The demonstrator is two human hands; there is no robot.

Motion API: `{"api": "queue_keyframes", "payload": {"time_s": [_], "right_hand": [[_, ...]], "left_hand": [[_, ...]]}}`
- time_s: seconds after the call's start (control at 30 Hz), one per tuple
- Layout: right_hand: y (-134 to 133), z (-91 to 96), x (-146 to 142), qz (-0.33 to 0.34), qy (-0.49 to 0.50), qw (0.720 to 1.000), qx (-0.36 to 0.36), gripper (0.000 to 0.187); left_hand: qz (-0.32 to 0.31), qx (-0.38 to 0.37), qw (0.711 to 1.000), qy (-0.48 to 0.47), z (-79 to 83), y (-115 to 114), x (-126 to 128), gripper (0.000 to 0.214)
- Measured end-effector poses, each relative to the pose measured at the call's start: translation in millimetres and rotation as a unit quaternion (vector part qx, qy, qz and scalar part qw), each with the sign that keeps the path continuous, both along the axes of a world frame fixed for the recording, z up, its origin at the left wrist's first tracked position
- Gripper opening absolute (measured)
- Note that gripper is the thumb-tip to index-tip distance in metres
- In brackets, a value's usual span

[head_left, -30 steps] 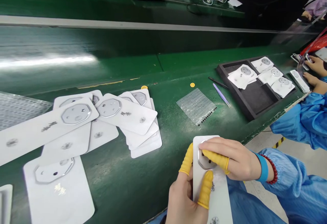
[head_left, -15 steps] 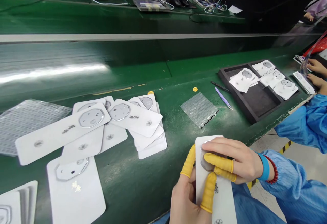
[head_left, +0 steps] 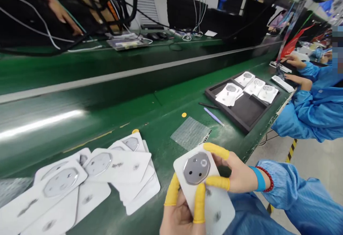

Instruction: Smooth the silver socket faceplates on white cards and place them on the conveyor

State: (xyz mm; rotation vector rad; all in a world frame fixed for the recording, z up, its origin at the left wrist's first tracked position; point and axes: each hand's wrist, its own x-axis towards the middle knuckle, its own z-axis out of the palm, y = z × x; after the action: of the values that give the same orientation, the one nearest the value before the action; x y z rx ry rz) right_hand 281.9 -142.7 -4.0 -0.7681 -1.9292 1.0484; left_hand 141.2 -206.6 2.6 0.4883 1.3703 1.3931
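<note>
Both my hands hold one white plate with a silver octagonal camera trim (head_left: 197,172) over the near edge of the green bench. My left hand (head_left: 182,213) grips its lower part, thumb and forefinger in yellow finger cots. From the right, my right hand (head_left: 235,174) closes on the plate's upper edge, with cotted fingers above and below the silver trim. A loose pile of the same white plates (head_left: 107,178) lies to the left on the bench.
A clear dotted sheet (head_left: 190,133) lies just beyond my hands, with tweezers (head_left: 214,117) and a small yellow disc (head_left: 184,114) further on. A black tray (head_left: 241,111) holds several white pieces. A co-worker in blue (head_left: 316,103) works at the right. Cables and monitors line the back.
The view has tilted up and the plate has been lifted and turned toward me. My right fingers moved off the silver trim to the plate's edge, so the trim now shows.
</note>
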Motion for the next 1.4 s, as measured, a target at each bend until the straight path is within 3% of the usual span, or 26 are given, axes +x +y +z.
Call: {"api": "queue_keyframes", "payload": {"time_s": [0.07,0.1,0.13,0.2,0.33,0.43,0.5,0.6,0.7,0.73,0.8,0.9,1.03,1.17,1.33,1.4], "right_hand": [[20.8,-0.2,14.8,-0.085,0.014,0.994,-0.07,0.055],[39.1,1.0,27.6,-0.155,0.011,0.986,-0.069,0.053],[61.9,3.1,43.1,-0.279,0.004,0.96,-0.032,0.053],[114.6,8.7,78.2,-0.389,-0.001,0.921,-0.003,0.051],[198.5,11.3,129.5,-0.483,-0.064,0.874,-0.001,0.053],[216.7,5.1,134.9,-0.496,-0.124,0.859,0.01,0.06],[209.0,1.1,125.0,-0.474,-0.153,0.867,0.035,0.059],[173.0,-9.7,93.8,-0.382,-0.181,0.903,0.074,0.045],[121.7,-32.3,53.7,-0.184,-0.229,0.949,0.112,0.036],[106.3,-41.1,42.2,-0.072,-0.261,0.951,0.15,0.031],[84.2,-56.3,26.6,0.03,-0.279,0.938,0.202,0.017],[73.6,-66.6,20.3,0.031,-0.259,0.936,0.235,0.019],[72.4,-60.4,18.4,0.016,-0.205,0.942,0.266,0.022],[61.7,-51.7,6.9,0.025,-0.122,0.94,0.318,0.024],[54.4,-47.2,-7.3,0.047,-0.085,0.982,0.161,0.013],[51.6,-44.2,-9.8,0.049,-0.094,0.983,0.147,0.012]], "left_hand": [[-0.049,0.045,0.998,-0.001,-11.9,12.2,0.8,0.07],[-0.073,0.057,0.996,0.001,-17.9,17.8,0.6,0.066],[-0.091,0.063,0.994,0.007,-23.3,22.3,0.0,0.062],[-0.099,0.067,0.992,0.029,-30.1,26.9,-2.1,0.054],[-0.067,0.102,0.99,0.067,-28.1,20.3,-7.2,0.053],[-0.053,0.113,0.987,0.099,-23.4,15.1,-13.1,0.047],[-0.047,0.09,0.987,0.126,-23.5,16.1,-19.7,0.045],[-0.051,0.05,0.986,0.151,-29.7,22.6,-31.6,0.042],[-0.101,0.009,0.983,0.156,-40.0,30.9,-39.7,0.042],[-0.12,-0.006,0.981,0.154,-43.6,33.5,-40.7,0.041],[-0.141,-0.03,0.978,0.152,-49.8,38.6,-40.5,0.036],[-0.144,-0.041,0.978,0.149,-54.6,46.8,-37.0,0.026],[-0.146,-0.046,0.981,0.118,-50.3,58.7,-31.5,0.012],[-0.152,-0.048,0.987,0.006,-42.6,65.3,-28.4,0.022],[-0.128,-0.059,0.986,-0.086,-43.8,64.6,-29.1,0.028],[-0.107,-0.061,0.988,-0.092,-44.8,62.9,-28.2,0.031]]}}
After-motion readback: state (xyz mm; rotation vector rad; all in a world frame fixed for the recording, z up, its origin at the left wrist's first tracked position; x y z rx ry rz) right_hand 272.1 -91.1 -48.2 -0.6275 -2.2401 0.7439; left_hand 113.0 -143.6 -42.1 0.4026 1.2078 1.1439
